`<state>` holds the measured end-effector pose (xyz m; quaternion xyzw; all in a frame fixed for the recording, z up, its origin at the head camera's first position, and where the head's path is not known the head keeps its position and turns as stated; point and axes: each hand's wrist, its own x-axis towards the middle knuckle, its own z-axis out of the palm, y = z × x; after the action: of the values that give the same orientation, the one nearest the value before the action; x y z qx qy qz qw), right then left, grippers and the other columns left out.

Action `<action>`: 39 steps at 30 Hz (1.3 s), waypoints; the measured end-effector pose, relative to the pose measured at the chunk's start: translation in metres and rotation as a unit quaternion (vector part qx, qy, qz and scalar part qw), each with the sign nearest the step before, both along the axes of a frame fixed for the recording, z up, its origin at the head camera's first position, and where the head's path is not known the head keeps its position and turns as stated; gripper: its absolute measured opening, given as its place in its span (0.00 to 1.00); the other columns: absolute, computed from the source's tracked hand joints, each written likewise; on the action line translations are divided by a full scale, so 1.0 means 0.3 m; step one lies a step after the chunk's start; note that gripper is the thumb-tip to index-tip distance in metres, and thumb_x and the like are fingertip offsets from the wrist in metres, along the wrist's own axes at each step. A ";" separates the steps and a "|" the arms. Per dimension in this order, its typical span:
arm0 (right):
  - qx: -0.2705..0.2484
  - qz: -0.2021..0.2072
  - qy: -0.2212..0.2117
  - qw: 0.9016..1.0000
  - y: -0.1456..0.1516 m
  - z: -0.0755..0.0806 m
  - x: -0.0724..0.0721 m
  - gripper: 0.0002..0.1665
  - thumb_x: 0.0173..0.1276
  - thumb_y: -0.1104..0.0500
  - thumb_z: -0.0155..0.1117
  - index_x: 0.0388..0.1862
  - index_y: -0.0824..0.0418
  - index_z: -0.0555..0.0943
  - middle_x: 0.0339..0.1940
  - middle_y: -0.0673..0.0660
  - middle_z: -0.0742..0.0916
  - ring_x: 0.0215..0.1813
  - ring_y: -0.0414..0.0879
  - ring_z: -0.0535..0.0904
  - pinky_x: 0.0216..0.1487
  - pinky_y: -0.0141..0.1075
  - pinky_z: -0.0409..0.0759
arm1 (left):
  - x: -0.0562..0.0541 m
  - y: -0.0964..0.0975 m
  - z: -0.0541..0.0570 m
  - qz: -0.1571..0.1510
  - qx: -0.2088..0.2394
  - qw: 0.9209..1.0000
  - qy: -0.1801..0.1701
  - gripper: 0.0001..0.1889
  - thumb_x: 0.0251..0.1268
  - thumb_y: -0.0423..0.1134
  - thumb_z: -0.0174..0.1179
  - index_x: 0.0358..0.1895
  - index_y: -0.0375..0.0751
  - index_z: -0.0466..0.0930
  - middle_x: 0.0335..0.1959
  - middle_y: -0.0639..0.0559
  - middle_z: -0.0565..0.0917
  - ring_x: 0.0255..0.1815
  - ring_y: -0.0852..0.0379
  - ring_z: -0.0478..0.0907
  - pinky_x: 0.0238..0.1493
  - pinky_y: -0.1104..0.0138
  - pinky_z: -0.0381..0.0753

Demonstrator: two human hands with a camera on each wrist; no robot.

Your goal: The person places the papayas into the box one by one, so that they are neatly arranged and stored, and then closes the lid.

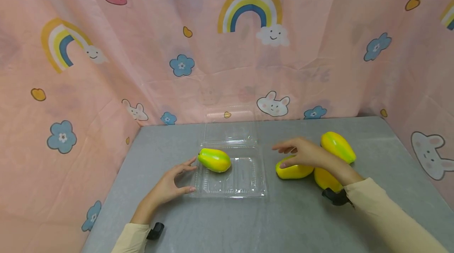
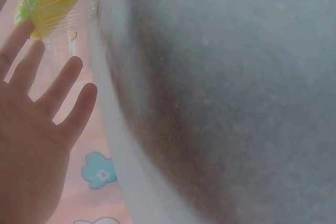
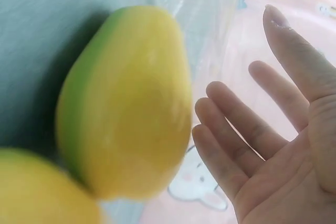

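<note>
A clear plastic clamshell container [image 1: 248, 184] lies with its lid [image 1: 230, 133] folded back toward the curtain. Inside, at the left, rests a yellow-green papaya [image 1: 214, 160]. My left hand [image 1: 173, 182] is at the container's left side, thumb and fingers spread, fingertips right by its edge. My right hand [image 1: 306, 153] hovers over another papaya [image 1: 295, 172] to the right of the container, overlapping it in the head view. In the right wrist view the fingers are extended beside that papaya [image 3: 126, 103], with nothing in the palm.
Two more papayas, one farther back [image 1: 338, 147] and one nearer [image 1: 325, 180], lie on the grey table [image 1: 227, 225] by my right forearm. A pink patterned curtain [image 1: 220, 71] hangs along the table's back and sides. Each wrist wears a black device.
</note>
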<state>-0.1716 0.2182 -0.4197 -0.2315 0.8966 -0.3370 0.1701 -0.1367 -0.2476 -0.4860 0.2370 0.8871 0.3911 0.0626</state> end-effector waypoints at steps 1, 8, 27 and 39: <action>0.002 0.001 0.003 1.000 0.012 -0.002 0.004 0.33 0.61 0.50 0.73 0.65 0.55 0.78 0.60 0.62 0.85 0.61 0.61 0.80 0.64 0.56 0.78 | 0.000 0.000 0.000 0.001 0.000 1.000 -0.001 0.34 0.51 0.46 0.76 0.65 0.51 0.76 0.78 0.58 0.63 0.79 0.47 0.60 0.72 0.42 0.66; 0.023 -0.011 0.023 0.999 0.087 -0.016 0.027 0.35 0.61 0.48 0.73 0.66 0.55 0.77 0.64 0.58 0.83 0.63 0.60 0.79 0.65 0.58 0.76 | -0.002 -0.003 -0.003 0.003 -0.002 1.000 -0.006 0.34 0.51 0.47 0.76 0.65 0.53 0.76 0.78 0.62 0.63 0.79 0.50 0.60 0.73 0.43 0.66; 0.043 -0.048 0.030 0.997 0.191 -0.060 0.058 0.38 0.56 0.44 0.75 0.64 0.55 0.79 0.64 0.61 0.83 0.68 0.65 0.74 0.65 0.65 0.71 | -0.005 -0.007 -0.006 0.000 0.004 1.000 -0.013 0.34 0.51 0.46 0.76 0.65 0.51 0.76 0.78 0.63 0.62 0.80 0.48 0.59 0.73 0.42 0.65; 0.054 -0.048 0.025 0.997 0.208 -0.089 0.057 0.38 0.58 0.43 0.74 0.66 0.53 0.77 0.63 0.60 0.84 0.61 0.58 0.80 0.59 0.59 0.77 | -0.006 -0.007 -0.003 -0.004 -0.002 1.000 -0.014 0.34 0.52 0.47 0.75 0.65 0.49 0.76 0.79 0.60 0.62 0.80 0.49 0.59 0.73 0.43 0.65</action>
<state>-0.1546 0.2806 -0.4463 -0.1868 0.9275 -0.2901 0.1437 -0.1386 -0.2496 -0.4869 0.2353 0.8858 0.3925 0.0769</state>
